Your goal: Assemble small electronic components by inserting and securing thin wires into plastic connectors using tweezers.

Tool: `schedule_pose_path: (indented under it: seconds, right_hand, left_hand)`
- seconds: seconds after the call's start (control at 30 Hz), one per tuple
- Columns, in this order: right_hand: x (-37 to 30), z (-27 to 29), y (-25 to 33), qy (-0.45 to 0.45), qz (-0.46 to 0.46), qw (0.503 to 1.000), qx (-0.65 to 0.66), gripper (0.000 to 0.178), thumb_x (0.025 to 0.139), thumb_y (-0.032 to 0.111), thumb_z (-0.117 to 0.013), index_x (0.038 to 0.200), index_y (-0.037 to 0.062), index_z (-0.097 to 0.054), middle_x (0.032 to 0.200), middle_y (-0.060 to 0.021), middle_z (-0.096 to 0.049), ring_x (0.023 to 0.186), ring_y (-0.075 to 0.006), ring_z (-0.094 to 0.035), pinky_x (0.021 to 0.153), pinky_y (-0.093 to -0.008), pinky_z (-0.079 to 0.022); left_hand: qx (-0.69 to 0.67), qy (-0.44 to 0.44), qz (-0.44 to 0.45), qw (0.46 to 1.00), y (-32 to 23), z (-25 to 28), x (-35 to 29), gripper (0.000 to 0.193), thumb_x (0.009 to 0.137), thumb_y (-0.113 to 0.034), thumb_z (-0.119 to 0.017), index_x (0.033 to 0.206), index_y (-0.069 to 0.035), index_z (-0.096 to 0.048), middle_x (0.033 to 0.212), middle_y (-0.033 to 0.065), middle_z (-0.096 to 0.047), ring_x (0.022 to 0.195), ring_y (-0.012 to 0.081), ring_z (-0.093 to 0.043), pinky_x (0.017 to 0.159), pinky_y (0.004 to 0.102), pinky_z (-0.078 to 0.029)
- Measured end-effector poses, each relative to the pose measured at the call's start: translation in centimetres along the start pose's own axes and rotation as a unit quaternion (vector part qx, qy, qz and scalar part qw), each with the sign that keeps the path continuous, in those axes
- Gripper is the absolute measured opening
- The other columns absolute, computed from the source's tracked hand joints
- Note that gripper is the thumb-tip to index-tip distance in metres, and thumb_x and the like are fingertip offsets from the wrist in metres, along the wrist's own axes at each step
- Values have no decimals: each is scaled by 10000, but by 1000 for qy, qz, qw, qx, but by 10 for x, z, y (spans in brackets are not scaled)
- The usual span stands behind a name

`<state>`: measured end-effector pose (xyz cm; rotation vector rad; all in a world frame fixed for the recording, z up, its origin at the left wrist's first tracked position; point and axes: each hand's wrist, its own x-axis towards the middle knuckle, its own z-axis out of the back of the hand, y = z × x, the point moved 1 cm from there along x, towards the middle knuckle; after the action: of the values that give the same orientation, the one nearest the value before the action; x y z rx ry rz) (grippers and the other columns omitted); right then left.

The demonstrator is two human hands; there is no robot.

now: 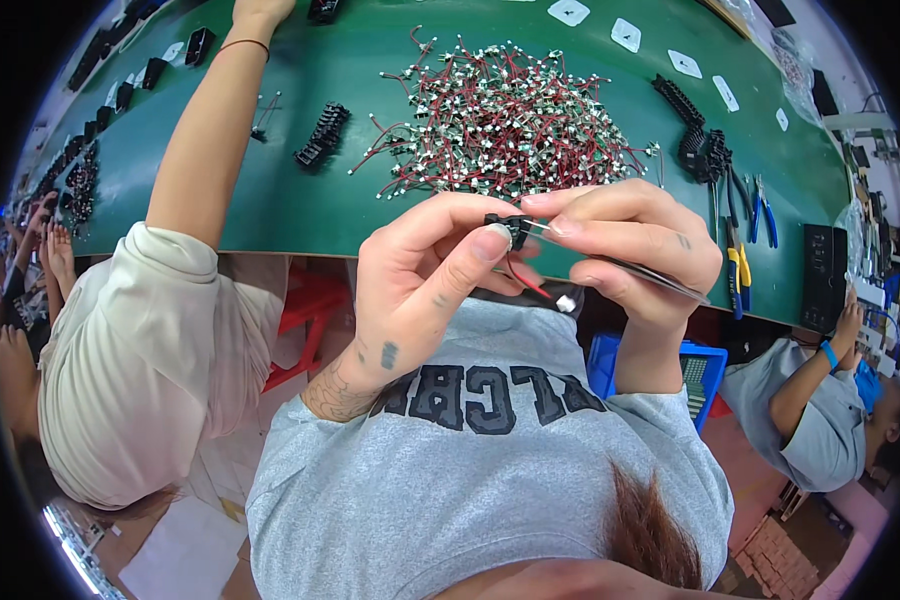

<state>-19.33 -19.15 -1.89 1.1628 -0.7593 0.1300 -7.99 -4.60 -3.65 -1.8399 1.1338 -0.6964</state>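
Just past the table's near edge, my left hand [410, 275] pinches a small black plastic part [511, 226] between thumb and fingers. From this part hangs a short red wire [530, 281] with a white connector [566, 303] at its end. My right hand [645, 240] is closed on a pair of metal tweezers [660, 281]. Their thin tips touch or nearly touch the right side of the black part; the exact contact is too small to tell. Beyond both hands spreads a large heap of red-wired white connectors [510, 120].
Black part strips [322, 136] lie left of the heap; others [705, 150] lie right, near yellow-handled pliers [738, 265] and blue-handled pliers [764, 212]. A black box [824, 275] stands at the right edge. A co-worker's arm [215, 130] reaches across the green table [360, 60] at left.
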Motion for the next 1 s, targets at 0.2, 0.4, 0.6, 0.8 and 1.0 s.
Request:
schedule_pose_path:
  seconds: [0.2, 0.4, 0.6, 0.8, 1.0]
  right_hand:
    - [0, 0, -1, 3, -6, 1000, -16, 235, 760, 165, -695, 871, -41, -684, 839, -161, -630, 840, -351, -652, 726, -385, -558]
    - [3, -2, -2, 17, 48, 997, -60, 221, 767, 177, -684, 856, -25, -690, 864, -165, -652, 844, -344, -655, 748, -399, -552]
    - [5, -3, 0, 49, 116, 983, -130, 220, 772, 191, -679, 840, -18, -689, 882, -168, -677, 848, -330, -659, 774, -410, -543]
    - [3, -4, 0, 44, 118, 982, -140, 221, 776, 189, -677, 833, -24, -682, 873, -165, -688, 852, -322, -662, 801, -408, -534]
    - [-1, -5, 5, 47, 122, 971, -201, 207, 781, 176, -670, 817, -28, -673, 871, -164, -691, 851, -322, -664, 809, -406, -532]
  left_hand:
    - [-4, 7, 0, 1000, -1, -2, -1, 243, 932, -59, -523, 1151, 44, -534, 904, 143, -633, 750, 187, -660, 683, 242, -563]
    - [45, 18, -1, 999, -4, -1, -3, 234, 954, -72, -483, 1146, 54, -529, 864, 119, -603, 709, 163, -628, 659, 223, -538]
    - [118, 28, -37, 992, -6, -2, -4, 245, 950, -86, -484, 1148, 52, -528, 823, 87, -560, 666, 140, -563, 618, 225, -485]
    - [245, 55, -97, 963, -4, 0, -1, 269, 909, -55, -511, 1159, 43, -527, 821, 79, -551, 648, 134, -526, 603, 237, -451]
    - [349, 59, -76, 932, -9, 0, -5, 325, 865, 17, -512, 1188, 44, -524, 833, 85, -560, 679, 134, -557, 593, 229, -449]
